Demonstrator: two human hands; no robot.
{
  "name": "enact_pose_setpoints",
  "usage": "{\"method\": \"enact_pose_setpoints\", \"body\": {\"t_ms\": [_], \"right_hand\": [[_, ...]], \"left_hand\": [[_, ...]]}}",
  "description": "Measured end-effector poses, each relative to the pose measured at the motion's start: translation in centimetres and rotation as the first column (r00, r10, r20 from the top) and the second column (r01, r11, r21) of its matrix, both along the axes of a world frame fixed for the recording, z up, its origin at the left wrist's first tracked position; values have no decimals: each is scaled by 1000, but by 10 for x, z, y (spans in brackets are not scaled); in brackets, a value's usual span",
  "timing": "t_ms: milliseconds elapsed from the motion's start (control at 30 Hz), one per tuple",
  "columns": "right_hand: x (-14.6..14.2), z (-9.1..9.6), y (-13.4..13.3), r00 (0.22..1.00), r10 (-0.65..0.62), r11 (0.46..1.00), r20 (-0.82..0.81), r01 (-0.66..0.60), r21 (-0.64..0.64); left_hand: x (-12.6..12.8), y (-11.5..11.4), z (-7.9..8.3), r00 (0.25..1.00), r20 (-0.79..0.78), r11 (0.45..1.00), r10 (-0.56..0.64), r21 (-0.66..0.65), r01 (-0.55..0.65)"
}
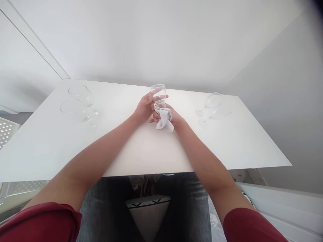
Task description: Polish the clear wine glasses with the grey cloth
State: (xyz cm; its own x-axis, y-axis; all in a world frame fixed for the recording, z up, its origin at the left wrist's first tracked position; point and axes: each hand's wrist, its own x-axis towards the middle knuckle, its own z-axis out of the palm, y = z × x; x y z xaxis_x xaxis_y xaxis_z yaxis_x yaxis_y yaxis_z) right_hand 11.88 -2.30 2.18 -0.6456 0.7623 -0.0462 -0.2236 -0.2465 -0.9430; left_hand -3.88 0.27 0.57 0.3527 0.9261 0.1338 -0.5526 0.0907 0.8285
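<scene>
A clear stemmed glass (158, 92) is held over the middle of the white table (141, 148), its bowl upward. My left hand (145, 107) is closed around the bowl from the left, with fingers reaching behind it. Below the bowl, my right hand (174, 116) grips a white cloth (165, 117) wrapped about the lower part of the glass. The cloth's loose end hangs toward me. The stem and foot are hidden by the cloth and fingers.
Several clear stemmed glasses (87, 101) are at the table's left. More clear glasses (214, 101) lie at the right. A white wall (156, 40) rises behind the table's far edge, and a grey wall (285, 87) stands to the right. My legs (191, 208) are below the near edge.
</scene>
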Motion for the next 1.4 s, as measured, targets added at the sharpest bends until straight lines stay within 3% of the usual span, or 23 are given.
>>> {"method": "enact_pose_setpoints", "body": {"t_ms": [67,133,200,233,267,333,367,433,500,567,667,767,933,1000,1033,1133,1200,1267,1333,1400], "right_hand": [[-6,-7,3,979,-192,977,74,184,107],[-13,-14,7,869,-479,855,127,429,293],[-16,-19,9,752,-646,727,134,552,408],[-16,-19,9,750,-648,727,135,555,404],[-15,-19,10,793,-594,775,133,521,357],[-10,-16,9,930,-358,921,83,337,195],[-7,-15,9,973,-225,968,39,219,119],[-3,-11,9,998,-49,998,-30,51,41],[-4,-10,9,996,-88,993,-7,88,80],[-7,-12,9,958,-274,945,80,253,208],[-11,-19,13,798,-572,772,191,445,454],[-9,-25,18,668,-690,672,279,449,589],[-9,-27,23,503,-765,611,403,367,701],[-11,-23,20,533,-749,625,394,372,686],[-12,-21,18,596,-707,664,381,373,648],[-10,-9,7,881,-373,895,290,259,364],[-7,-1,0,979,-110,987,171,88,135],[-4,3,-4,995,-13,999,102,8,48],[-5,1,-2,987,-96,989,127,80,127],[-8,-8,4,949,-260,941,179,207,267]], "left_hand": [[1,-2,3,999,-16,998,48,35,-47],[1,-2,4,995,-31,993,100,70,-97],[2,-1,4,991,-23,988,132,82,-130],[1,0,3,990,-14,987,143,76,-142],[1,1,2,989,-7,987,150,64,-150],[1,2,-1,988,-7,988,153,35,-152],[0,3,-2,989,-12,989,148,25,-148],[0,3,-4,991,-27,991,132,22,-132],[0,2,-4,993,-38,993,116,34,-115],[1,1,-3,994,-35,994,102,46,-100],[3,-1,1,997,1,995,78,60,-78],[5,-2,3,997,14,995,78,58,-79],[8,1,-1,983,-21,982,180,64,-178],[8,2,-2,980,-38,979,194,69,-191],[7,2,-2,983,-41,982,181,61,-178],[3,1,0,994,9,993,111,50,-111],[2,0,3,996,46,995,72,71,-75],[2,-1,5,997,51,996,52,65,-55],[3,0,5,997,38,998,64,26,-65],[4,2,4,995,35,995,95,-12,-95]]}}
